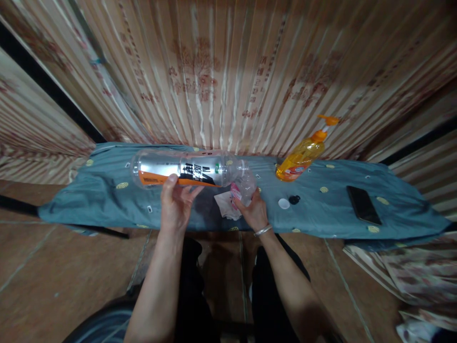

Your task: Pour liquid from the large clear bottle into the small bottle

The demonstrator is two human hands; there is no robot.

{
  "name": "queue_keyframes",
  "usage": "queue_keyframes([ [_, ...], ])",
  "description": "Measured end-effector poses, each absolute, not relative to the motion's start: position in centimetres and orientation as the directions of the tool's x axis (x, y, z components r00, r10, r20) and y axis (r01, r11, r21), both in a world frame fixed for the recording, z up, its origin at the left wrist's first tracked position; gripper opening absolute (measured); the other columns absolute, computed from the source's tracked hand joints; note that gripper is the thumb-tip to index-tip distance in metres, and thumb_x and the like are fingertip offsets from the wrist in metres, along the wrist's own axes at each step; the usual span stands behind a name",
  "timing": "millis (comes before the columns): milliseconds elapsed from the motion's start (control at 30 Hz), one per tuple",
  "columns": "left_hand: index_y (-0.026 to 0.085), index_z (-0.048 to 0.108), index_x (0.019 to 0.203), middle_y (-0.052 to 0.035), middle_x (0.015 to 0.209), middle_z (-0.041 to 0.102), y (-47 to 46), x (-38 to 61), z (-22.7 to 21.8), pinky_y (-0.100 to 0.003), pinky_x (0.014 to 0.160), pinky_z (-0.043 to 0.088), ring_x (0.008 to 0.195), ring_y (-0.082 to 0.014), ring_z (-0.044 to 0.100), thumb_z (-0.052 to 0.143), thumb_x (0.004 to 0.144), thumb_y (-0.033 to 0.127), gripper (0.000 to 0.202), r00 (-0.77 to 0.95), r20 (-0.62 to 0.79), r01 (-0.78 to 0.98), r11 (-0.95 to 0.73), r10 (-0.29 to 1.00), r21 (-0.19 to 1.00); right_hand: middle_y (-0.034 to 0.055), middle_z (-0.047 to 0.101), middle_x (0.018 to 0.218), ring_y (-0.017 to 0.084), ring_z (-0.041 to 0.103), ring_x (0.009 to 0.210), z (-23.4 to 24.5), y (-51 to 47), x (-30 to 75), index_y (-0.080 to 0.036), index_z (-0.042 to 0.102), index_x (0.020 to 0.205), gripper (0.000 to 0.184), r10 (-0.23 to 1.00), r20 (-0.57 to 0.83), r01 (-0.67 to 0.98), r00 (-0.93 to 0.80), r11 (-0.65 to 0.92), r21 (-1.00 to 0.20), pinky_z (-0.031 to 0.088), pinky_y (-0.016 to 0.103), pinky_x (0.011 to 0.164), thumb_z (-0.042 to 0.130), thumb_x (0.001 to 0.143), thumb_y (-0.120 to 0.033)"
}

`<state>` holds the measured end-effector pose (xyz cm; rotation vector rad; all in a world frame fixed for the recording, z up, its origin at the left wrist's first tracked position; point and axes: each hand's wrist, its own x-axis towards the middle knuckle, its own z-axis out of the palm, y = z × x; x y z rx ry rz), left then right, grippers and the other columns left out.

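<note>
My left hand (175,202) grips a large clear plastic bottle (189,168) with a silver, black and orange label, held sideways above a cloth-covered table (107,195). Its neck points right. My right hand (254,209), with a bracelet at the wrist, is closed on a crumpled white tissue (225,205) with something pink in it, right by the bottle's mouth.
An orange pump bottle of liquid (303,155) stands at the back right of the blue cloth. A white cap (283,203) and a black cap (294,199) lie near it. A black phone (363,205) lies further right. A curtain hangs behind the table.
</note>
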<state>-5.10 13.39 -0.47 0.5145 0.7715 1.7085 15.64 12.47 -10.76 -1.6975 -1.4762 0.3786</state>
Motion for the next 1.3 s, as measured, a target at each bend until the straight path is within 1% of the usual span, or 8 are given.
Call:
queue_keyframes([
  [167, 0.022, 0.071, 0.078, -0.0003, 0.082, 0.074, 12.9, -5.0, 0.3, -0.033, 0.079, 0.063, 0.08, -0.018, 0.073, 0.09, 0.059, 0.046, 0.036, -0.306, 0.036, -0.618, -0.227, 0.951, 0.753, 0.017, 0.077, 0.11, 0.034, 0.076, 0.098, -11.0, 12.5, 15.4, -0.015, 0.054, 0.131, 0.066, 0.926, 0.276, 0.711, 0.257, 0.012, -0.703, 0.062, 0.043, 0.083, 0.073, 0.08, -0.053],
  [333, 0.019, 0.073, 0.079, 0.0009, 0.075, 0.073, 12.6, -5.1, 0.7, -0.03, 0.071, 0.062, 0.069, -0.0156, 0.071, 0.092, 0.054, 0.049, 0.043, -0.375, 0.006, -0.58, -0.239, 0.927, 0.779, 0.0204, 0.076, 0.112, 0.036, 0.076, 0.099, -11.4, 12.5, 15.2, -0.011, 0.051, 0.136, 0.072, 0.92, 0.287, 0.743, 0.265, -0.005, -0.67, 0.061, 0.043, 0.083, 0.071, 0.082, -0.055],
  [567, 0.021, 0.071, 0.079, 0.0026, 0.077, 0.074, 12.3, -5.2, 0.9, -0.027, 0.068, 0.06, 0.072, -0.0158, 0.071, 0.089, 0.058, 0.046, 0.037, -0.405, 0.021, -0.543, -0.259, 0.914, 0.799, 0.0201, 0.076, 0.112, 0.036, 0.075, 0.1, -11.9, 12.5, 15.3, -0.012, 0.051, 0.136, 0.071, 0.91, 0.33, 0.744, 0.249, 0.039, -0.667, 0.061, 0.044, 0.083, 0.069, 0.083, -0.056],
  [733, 0.021, 0.07, 0.08, 0.0016, 0.079, 0.073, 12.2, -5.1, 1.2, -0.028, 0.07, 0.06, 0.076, -0.0165, 0.072, 0.088, 0.059, 0.046, 0.038, -0.407, 0.041, -0.52, -0.269, 0.912, 0.811, 0.0188, 0.076, 0.111, 0.035, 0.075, 0.097, -12.1, 12.5, 15.3, -0.013, 0.051, 0.137, 0.072, 0.903, 0.355, 0.752, 0.243, 0.056, -0.657, 0.061, 0.044, 0.081, 0.067, 0.084, -0.06],
  [933, 0.023, 0.064, 0.068, 0.0002, 0.071, 0.07, 12.0, -4.7, 2.1, -0.036, 0.08, 0.063, 0.088, -0.0223, 0.074, 0.09, 0.056, 0.044, 0.035, -0.392, 0.112, -0.503, -0.315, 0.913, 0.805, 0.018, 0.076, 0.112, 0.034, 0.075, 0.1, -12.1, 12.5, 15.3, -0.014, 0.051, 0.136, 0.069, 0.903, 0.362, 0.75, 0.232, 0.071, -0.658, 0.061, 0.044, 0.083, 0.067, 0.085, -0.057],
  [1033, 0.022, 0.065, 0.069, 0.0007, 0.071, 0.07, 12.0, -4.6, 2.2, -0.038, 0.083, 0.062, 0.084, -0.0209, 0.073, 0.09, 0.057, 0.042, 0.034, -0.396, 0.138, -0.501, -0.34, 0.908, 0.796, 0.0194, 0.076, 0.115, 0.035, 0.075, 0.102, -11.9, 12.4, 15.3, -0.012, 0.051, 0.136, 0.07, 0.91, 0.343, 0.741, 0.234, 0.062, -0.669, 0.061, 0.044, 0.085, 0.068, 0.084, -0.056],
  [1200, 0.02, 0.069, 0.074, 0.0015, 0.07, 0.071, 12.0, -4.5, 1.9, -0.036, 0.079, 0.062, 0.069, -0.0161, 0.069, 0.09, 0.058, 0.043, 0.035, -0.413, 0.127, -0.503, -0.342, 0.902, 0.794, 0.0204, 0.076, 0.116, 0.036, 0.075, 0.103, -11.7, 12.4, 15.2, -0.012, 0.051, 0.136, 0.07, 0.915, 0.339, 0.737, 0.218, 0.073, -0.672, 0.061, 0.045, 0.086, 0.068, 0.083, -0.055],
  [1300, 0.021, 0.07, 0.075, -0.0004, 0.073, 0.073, 12.0, -4.5, 1.9, -0.036, 0.077, 0.062, 0.074, -0.0186, 0.072, 0.09, 0.059, 0.044, 0.034, -0.408, 0.133, -0.498, -0.342, 0.903, 0.797, 0.0199, 0.075, 0.118, 0.036, 0.075, 0.106, -11.7, 12.3, 15.2, -0.013, 0.051, 0.136, 0.07, 0.915, 0.34, 0.738, 0.219, 0.073, -0.671, 0.061, 0.045, 0.088, 0.068, 0.083, -0.056],
])
